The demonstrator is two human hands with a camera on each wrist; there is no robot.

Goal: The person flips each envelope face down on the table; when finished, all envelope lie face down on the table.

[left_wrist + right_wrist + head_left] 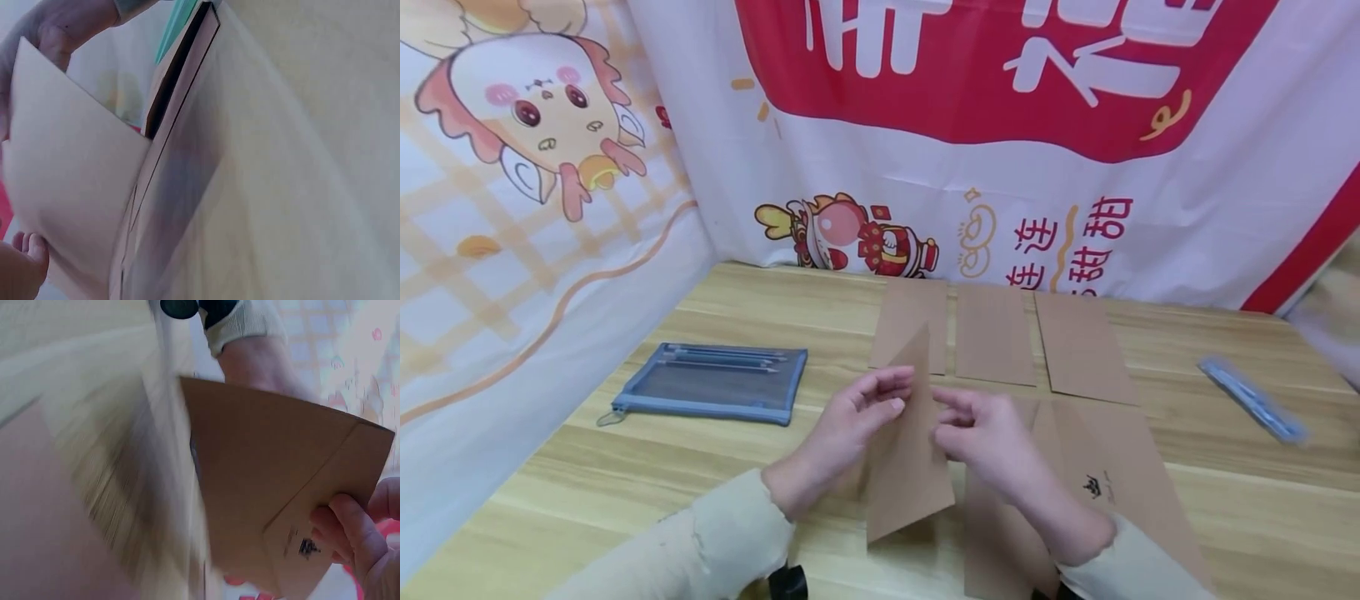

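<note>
Both hands are at one brown kraft-paper envelope (910, 475), raised on edge above the table. My left hand (861, 421) grips it from the left, thumb against the near face and fingers higher up. On its right side, my right hand (992, 437) has bent fingers at the paper. In the right wrist view, the right hand's fingers (350, 528) lie on the envelope's flap (315, 500), close to a small dark printed mark. The left wrist view shows the envelope's plain side (75, 162), with the left hand (22, 265) at its lower edge.
Three flat brown pieces (996, 333) lie in a row at the back. More brown paper pieces (1123, 450), one with a crown print, lie under my right forearm. A blue mesh zip pouch (715, 383) with pencils lies left; a blurred blue item (1255, 400) lies right.
</note>
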